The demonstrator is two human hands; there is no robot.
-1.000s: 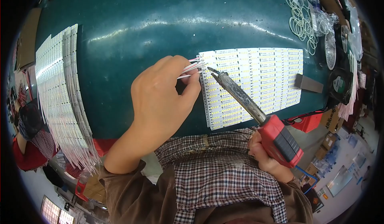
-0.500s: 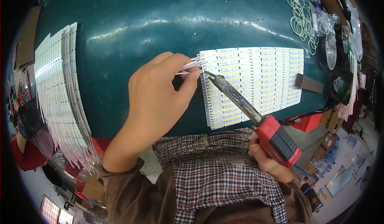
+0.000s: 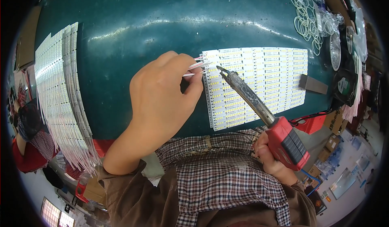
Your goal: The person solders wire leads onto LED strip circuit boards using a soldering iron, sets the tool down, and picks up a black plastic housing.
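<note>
My left hand [image 3: 164, 87] is closed on a small bunch of thin white and red wires [image 3: 196, 67]. Their ends reach the upper left corner of a panel of white LED strips [image 3: 259, 85] with rows of yellow chips. In my right hand [image 3: 272, 159] is a soldering iron [image 3: 283, 139] with a red and black handle. Its dark tip lies over the panel, a little right of the wire ends and apart from them. The fingertips of my left hand are partly hidden behind the hand.
A stack of LED strips with trailing wires [image 3: 60, 93] lies at the left. A grey metal block [image 3: 313, 84] rests against the panel's right edge. Pale looped cord [image 3: 306, 22] and clear plastic lie at the back right, beside a black fan [image 3: 344, 87]. Another person [image 3: 34, 146] sits far left.
The soldering iron's tip has moved right and slightly up, away from the wire ends. My right hand has shifted a little right with it. My left hand stays nearly in place.
</note>
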